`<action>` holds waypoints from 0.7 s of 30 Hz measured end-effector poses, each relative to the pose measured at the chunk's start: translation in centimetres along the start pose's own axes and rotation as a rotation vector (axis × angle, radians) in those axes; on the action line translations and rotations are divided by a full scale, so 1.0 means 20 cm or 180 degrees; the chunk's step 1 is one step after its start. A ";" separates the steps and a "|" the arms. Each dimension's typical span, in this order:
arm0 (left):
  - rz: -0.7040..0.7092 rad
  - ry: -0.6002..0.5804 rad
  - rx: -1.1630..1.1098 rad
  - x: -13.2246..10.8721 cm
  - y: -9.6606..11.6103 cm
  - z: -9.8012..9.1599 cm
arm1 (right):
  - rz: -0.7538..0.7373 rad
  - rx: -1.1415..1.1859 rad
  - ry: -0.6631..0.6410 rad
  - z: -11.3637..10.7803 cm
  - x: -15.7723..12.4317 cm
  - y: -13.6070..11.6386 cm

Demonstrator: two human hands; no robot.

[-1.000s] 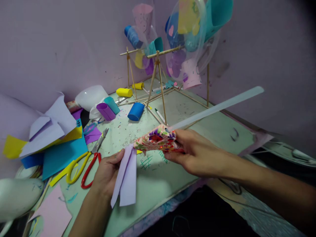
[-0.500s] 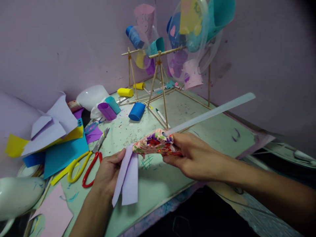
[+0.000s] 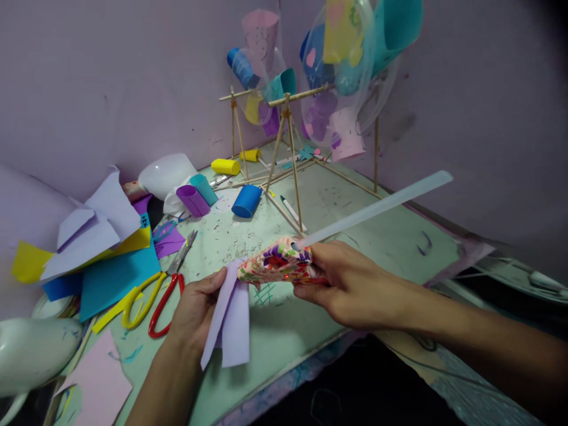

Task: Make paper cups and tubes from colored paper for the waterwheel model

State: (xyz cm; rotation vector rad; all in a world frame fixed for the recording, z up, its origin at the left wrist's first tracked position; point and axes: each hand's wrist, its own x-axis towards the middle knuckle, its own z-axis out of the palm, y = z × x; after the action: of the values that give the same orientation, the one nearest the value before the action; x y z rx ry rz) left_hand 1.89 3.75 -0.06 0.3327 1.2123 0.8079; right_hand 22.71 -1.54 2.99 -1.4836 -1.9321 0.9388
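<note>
My right hand [image 3: 341, 284] is wrapped round a glue gun [image 3: 275, 260] covered in flower-patterned paper. A long whitish glue stick [image 3: 377, 210] sticks out of its back end, up to the right. In my left hand [image 3: 199, 302] I pinch a folded strip of pale lilac paper [image 3: 235, 331], whose two ends hang down apart. The glue gun's front end meets the top of the paper near my left fingertips; its nozzle is hidden, and I cannot see any glue. Scissors [image 3: 166, 284] with one yellow and one red handle lie open left of my left hand.
Behind my hands stands a stick frame [image 3: 288, 130] carrying clear discs with coloured paper cups. A blue paper tube [image 3: 247, 201], a purple tube [image 3: 193, 201] and a marker [image 3: 290, 210] lie on the table. Paper sheets [image 3: 119, 278] pile up at left, with a pink offcut [image 3: 100, 384] nearer.
The glue gun has dipped very slightly, and its glue stick's far end sits a little lower and further left. Both hands keep their hold.
</note>
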 end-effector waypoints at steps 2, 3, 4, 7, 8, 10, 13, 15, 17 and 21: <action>0.0056 -0.0015 -0.0015 0.00 0.00 0.01 | -0.0068 0.0517 -0.0064 -0.01 0.00 0.01; 0.0066 -0.0019 -0.0022 -0.01 0.00 0.01 | -0.0064 0.0874 -0.0135 -0.02 -0.01 0.01; 0.0063 -0.0006 -0.0023 -0.01 0.00 0.02 | -0.0028 0.1234 -0.0205 -0.03 -0.01 0.02; -0.0007 0.0166 0.0004 -0.02 0.01 0.03 | 0.0256 0.1884 -0.0116 -0.09 -0.06 0.10; -0.0048 0.0225 0.0030 -0.03 0.01 0.03 | 0.0401 0.1910 0.0036 -0.12 -0.09 0.13; -0.0119 0.0283 0.0104 -0.03 0.02 0.03 | 0.0736 0.1959 0.0411 -0.17 -0.14 0.23; -0.0115 0.0263 0.0156 -0.02 0.02 0.03 | 0.1222 0.2054 0.1015 -0.25 -0.17 0.37; -0.0052 0.0222 0.0072 -0.02 0.02 0.02 | 0.1393 0.2115 0.1392 -0.30 -0.15 0.45; -0.0042 0.0190 0.0005 -0.01 0.02 0.02 | 0.1398 0.2285 0.1425 -0.32 -0.09 0.49; -0.0094 0.0154 0.0094 -0.01 0.02 0.01 | 0.1507 0.2725 0.1135 -0.32 0.10 0.51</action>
State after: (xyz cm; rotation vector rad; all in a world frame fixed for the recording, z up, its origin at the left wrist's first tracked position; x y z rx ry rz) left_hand 2.00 3.87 0.41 0.3204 1.2726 0.7769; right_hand 33.17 3.41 -1.05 -1.4276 -0.7487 1.3549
